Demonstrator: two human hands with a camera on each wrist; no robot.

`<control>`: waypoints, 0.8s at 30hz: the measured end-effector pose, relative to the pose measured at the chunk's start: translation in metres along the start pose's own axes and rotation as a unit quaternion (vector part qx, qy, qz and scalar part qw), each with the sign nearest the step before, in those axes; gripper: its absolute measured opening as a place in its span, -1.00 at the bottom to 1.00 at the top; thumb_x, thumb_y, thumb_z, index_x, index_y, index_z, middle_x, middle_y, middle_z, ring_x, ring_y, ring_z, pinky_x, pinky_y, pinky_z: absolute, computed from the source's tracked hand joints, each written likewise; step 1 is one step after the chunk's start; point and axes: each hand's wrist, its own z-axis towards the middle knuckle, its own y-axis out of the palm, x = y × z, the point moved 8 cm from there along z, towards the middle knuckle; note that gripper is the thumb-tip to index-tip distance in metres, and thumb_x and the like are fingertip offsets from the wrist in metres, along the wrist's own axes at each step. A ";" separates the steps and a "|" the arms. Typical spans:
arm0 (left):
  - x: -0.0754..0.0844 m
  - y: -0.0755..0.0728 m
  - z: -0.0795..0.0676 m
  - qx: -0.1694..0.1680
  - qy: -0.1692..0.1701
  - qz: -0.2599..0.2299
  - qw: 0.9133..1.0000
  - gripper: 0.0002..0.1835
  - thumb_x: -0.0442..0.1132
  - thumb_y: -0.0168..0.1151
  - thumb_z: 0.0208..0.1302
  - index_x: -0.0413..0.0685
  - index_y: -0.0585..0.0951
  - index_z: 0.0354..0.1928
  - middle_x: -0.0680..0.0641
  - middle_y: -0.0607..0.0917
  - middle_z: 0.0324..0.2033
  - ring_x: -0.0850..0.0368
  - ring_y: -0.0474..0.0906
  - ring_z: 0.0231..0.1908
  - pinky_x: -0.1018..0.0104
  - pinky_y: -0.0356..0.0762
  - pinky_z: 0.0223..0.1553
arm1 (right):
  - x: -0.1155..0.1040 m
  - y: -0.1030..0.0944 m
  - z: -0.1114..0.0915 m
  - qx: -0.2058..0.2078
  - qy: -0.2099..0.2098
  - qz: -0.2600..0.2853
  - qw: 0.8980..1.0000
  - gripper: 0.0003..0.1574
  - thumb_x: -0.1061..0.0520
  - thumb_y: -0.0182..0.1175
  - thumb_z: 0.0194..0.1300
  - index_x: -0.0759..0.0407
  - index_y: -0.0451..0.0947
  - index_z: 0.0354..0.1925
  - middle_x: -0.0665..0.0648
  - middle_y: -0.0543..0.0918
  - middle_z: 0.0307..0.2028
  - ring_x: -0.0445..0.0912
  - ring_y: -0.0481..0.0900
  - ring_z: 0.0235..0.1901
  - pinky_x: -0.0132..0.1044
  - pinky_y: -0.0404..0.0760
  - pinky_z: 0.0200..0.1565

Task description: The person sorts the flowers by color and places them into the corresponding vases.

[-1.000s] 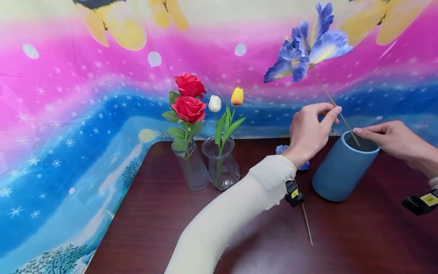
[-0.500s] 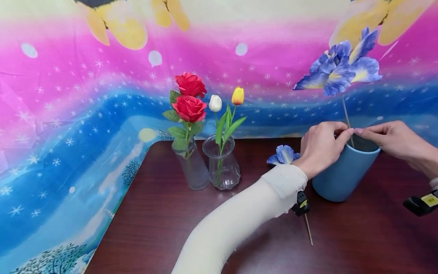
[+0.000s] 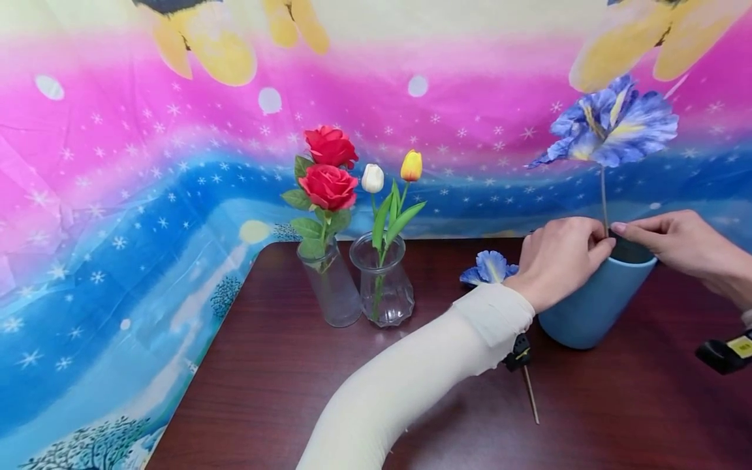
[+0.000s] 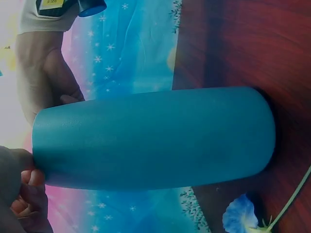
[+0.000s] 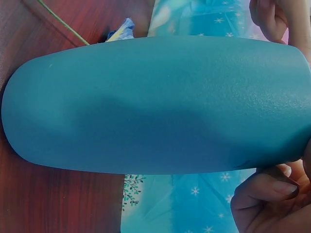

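Observation:
A blue vase (image 3: 593, 300) stands on the table at the right. Its side fills much of the left wrist view and the right wrist view. An artificial blue iris (image 3: 617, 124) rises upright from its mouth, the lower stem hidden inside. My left hand (image 3: 561, 261) pinches the stem at the rim's left side. My right hand (image 3: 687, 241) holds the rim at the back right, thumb tip close beside the stem, other fingers mostly hidden behind. A second blue iris (image 3: 490, 266) lies on the table, partly covered by my left forearm.
Left of the forearm, a clear vase with red roses (image 3: 329, 186) stands beside a glass vase (image 3: 384, 294) with one white tulip (image 3: 373, 177) and one yellow tulip (image 3: 412, 165). A colourful printed backdrop (image 3: 176, 130) hangs behind the brown table (image 3: 264, 378).
The iris has come down and right, from tilted to upright, its stem now deeper in the vase. My left hand has slid down with it to the rim. My right hand has stayed put.

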 end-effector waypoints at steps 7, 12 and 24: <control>0.003 -0.004 0.000 0.007 -0.006 0.017 1.000 -0.86 0.21 0.14 0.43 0.51 0.56 -0.31 0.35 0.51 -0.57 0.48 0.42 -0.56 0.52 0.35 -0.56 | 0.002 0.000 0.000 -0.004 0.001 0.006 1.000 0.08 -0.38 -0.32 0.56 0.60 0.10 0.42 0.73 -0.02 0.40 0.64 -0.15 0.41 0.56 0.10 0.17; 0.006 -0.005 -0.003 -0.002 0.007 0.053 0.999 -0.80 0.22 0.08 0.46 0.46 0.50 -0.34 0.34 0.53 -0.52 0.46 0.42 -0.55 0.51 0.34 -0.55 | 0.001 -0.001 -0.002 0.013 -0.002 -0.015 1.000 0.03 -0.35 -0.31 0.57 0.57 0.17 0.40 0.69 0.33 0.08 0.46 0.30 0.10 0.30 0.31 -0.05; 0.012 -0.006 -0.009 0.000 0.027 0.093 0.995 -0.71 0.24 0.01 0.49 0.38 0.43 -0.40 0.27 0.49 -0.59 0.42 0.42 -0.62 0.48 0.29 -0.63 | 0.003 -0.008 -0.003 0.039 -0.018 -0.020 0.999 -0.13 -0.18 -0.27 0.63 0.62 0.23 0.35 0.71 0.33 0.19 0.38 0.39 -0.10 0.15 0.35 -0.13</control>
